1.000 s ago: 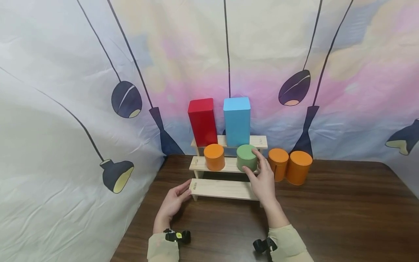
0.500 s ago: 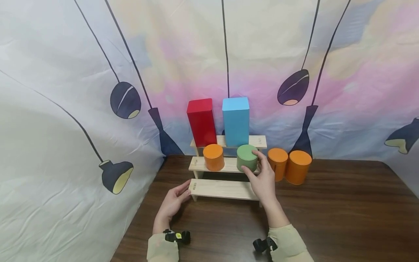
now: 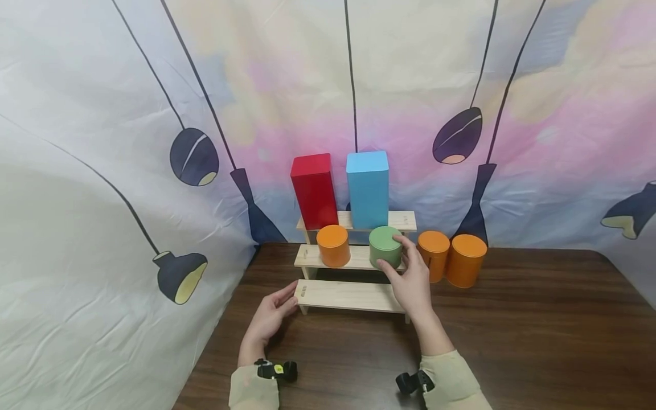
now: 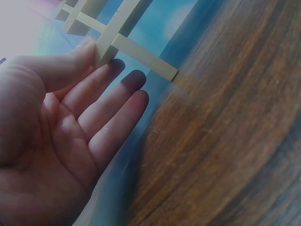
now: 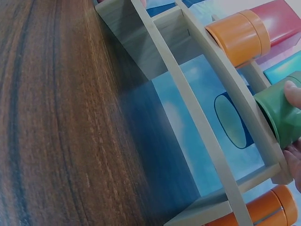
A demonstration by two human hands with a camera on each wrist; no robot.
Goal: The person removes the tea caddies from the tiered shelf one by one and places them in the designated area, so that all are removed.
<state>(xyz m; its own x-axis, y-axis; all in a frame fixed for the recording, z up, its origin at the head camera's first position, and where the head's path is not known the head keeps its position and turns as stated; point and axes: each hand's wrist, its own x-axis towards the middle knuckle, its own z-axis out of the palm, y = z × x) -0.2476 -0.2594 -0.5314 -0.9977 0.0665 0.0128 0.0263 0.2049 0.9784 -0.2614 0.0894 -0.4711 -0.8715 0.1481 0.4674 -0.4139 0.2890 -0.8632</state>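
Observation:
My right hand grips a green round tin between thumb and fingers, at the right end of the middle step of a three-tier wooden stand. The thumb lies on the near side of the tin and the fingers reach around its right; in the right wrist view the green tin sits at the step's front edge. With thumb and fingertips my left hand pinches the left end of the lowest step; its other fingers extend loosely below the board. An orange round tin stands left of the green one.
On the top step stand a tall red box and a tall light-blue box. Two orange tins stand side by side on the dark wood table, right of the stand. A printed cloth hangs behind and along the left.

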